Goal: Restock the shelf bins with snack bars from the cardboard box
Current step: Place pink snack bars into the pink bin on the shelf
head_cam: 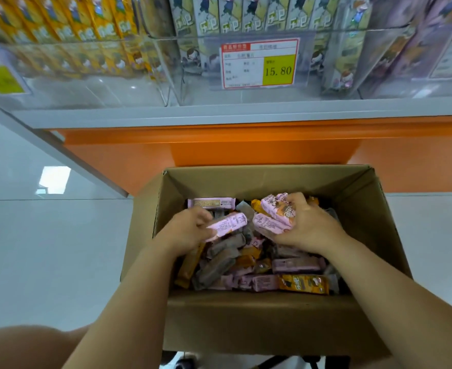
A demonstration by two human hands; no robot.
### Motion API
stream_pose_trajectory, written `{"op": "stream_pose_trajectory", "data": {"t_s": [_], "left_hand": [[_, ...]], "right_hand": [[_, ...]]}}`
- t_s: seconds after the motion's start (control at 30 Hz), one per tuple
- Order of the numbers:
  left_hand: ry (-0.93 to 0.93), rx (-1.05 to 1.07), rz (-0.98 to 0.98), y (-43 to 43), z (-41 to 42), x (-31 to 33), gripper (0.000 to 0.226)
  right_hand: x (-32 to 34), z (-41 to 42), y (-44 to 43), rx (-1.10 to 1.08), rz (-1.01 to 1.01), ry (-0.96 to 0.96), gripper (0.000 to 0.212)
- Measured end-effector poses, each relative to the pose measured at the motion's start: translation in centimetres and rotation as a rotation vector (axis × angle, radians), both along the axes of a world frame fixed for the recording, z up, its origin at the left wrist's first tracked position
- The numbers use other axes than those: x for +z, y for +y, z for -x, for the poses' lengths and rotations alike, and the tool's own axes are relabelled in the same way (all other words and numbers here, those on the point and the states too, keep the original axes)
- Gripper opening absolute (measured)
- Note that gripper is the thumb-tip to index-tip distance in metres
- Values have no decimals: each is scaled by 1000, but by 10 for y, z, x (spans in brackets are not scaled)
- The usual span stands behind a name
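Below the shelf edge, in front of the orange base panel (246, 147), the open cardboard box (246, 320) holds a loose heap of snack bars (227, 259) in pink, orange and grey-brown wrappers. My left hand (190, 227) reaches in over the near-left side and pinches a single pink bar (229, 225) between thumb and curled fingers, holding it just above the heap. My right hand (307, 225), nearer the far right of the box, is closed around a bundle of pink bars (272, 213) whose ends stick out to the left of the fist. An orange bar (303, 284) lies face up against the near wall. On the shelf above, the clear middle bin (193, 86) carries grey-green packs standing upright and a price tag (259, 63) reading 15.80. The left bin (60, 83) beside it holds yellow packs (86, 22). White tiled floor (46, 249) lies to the left of the box.
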State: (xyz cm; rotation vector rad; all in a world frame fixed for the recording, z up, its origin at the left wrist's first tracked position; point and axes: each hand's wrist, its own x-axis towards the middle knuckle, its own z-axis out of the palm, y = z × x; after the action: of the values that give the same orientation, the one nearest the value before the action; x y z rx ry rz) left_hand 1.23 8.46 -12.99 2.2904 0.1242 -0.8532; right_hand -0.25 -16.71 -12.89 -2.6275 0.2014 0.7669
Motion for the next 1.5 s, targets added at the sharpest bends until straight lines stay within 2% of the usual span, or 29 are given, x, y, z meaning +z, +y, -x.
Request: {"op": "stream_pose_trajectory", "data": {"t_s": [0.2, 0.27, 0.4, 0.5, 0.63, 0.8, 0.87, 1.07, 1.17, 1.33, 1.5], "left_hand": [[-170, 78, -147, -13, 10, -44, 46], [-181, 74, -176, -14, 7, -50, 39], [-153, -43, -218, -17, 1, -63, 12], [-88, -4, -131, -14, -4, -70, 17], [-20, -53, -86, -8, -4, -71, 39], [110, -64, -5, -9, 1, -62, 31], [146, -58, 30, -7, 2, -60, 35], [195, 7, 87, -7, 2, -59, 60], [145, 21, 79, -15, 1, -57, 48], [122, 117, 227, -24, 4, -58, 38], [107, 223, 316, -30, 5, -57, 44]], "right_hand": [[-34, 13, 22, -149, -53, -146, 87], [-45, 16, 30, -196, -91, -165, 88], [-54, 14, 42, -334, -164, -194, 89], [-59, 11, 45, -369, -183, -182, 90], [-62, 15, 47, -331, -195, -115, 95], [-58, 20, 48, -274, -272, -77, 104], [-58, 22, 47, -237, -266, -73, 105], [-56, 27, 47, -240, -298, -118, 101], [-56, 26, 49, -222, -320, -168, 91], [-55, 25, 52, -239, -383, -156, 79], [-57, 22, 47, -296, -476, -173, 75]]}}
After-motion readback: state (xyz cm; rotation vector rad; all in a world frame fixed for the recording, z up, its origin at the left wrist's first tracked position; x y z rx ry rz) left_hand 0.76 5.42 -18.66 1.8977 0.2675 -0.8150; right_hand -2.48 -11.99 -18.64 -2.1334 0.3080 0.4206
